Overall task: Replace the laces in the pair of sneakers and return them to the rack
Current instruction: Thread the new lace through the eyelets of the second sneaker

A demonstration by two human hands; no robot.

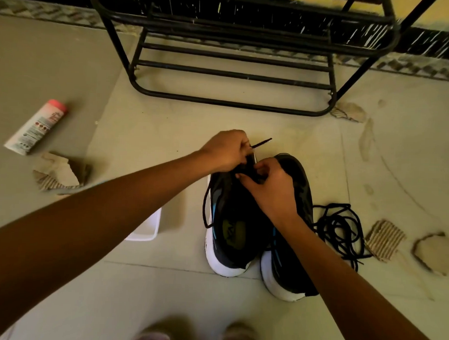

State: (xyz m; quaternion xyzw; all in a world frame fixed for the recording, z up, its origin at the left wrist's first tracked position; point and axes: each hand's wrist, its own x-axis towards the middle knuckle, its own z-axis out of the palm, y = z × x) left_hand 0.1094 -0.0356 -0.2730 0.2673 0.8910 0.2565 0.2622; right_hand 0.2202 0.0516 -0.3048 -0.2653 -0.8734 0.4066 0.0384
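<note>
Frame centre: we see left hand (226, 151) pinching lace (261, 143), tip poking upper right; right hand (270, 188) just below, fingers curled, gripping sneaker (226, 208) front.

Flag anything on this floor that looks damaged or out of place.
Torn cardboard scraps litter the floor, a tube lies on its side at left, and loose laces sit tangled right of the sneakers.

Pale beige floor tiles (143, 281) fill most of the frame, with thin grout lines and chipped patches (56, 175) at mid-left and lower right. A black metal rack (232, 73) stands at top centre before a dark, white-flecked wall band (426, 42). Yellow wall (442, 14) shows at the upper right.
</note>
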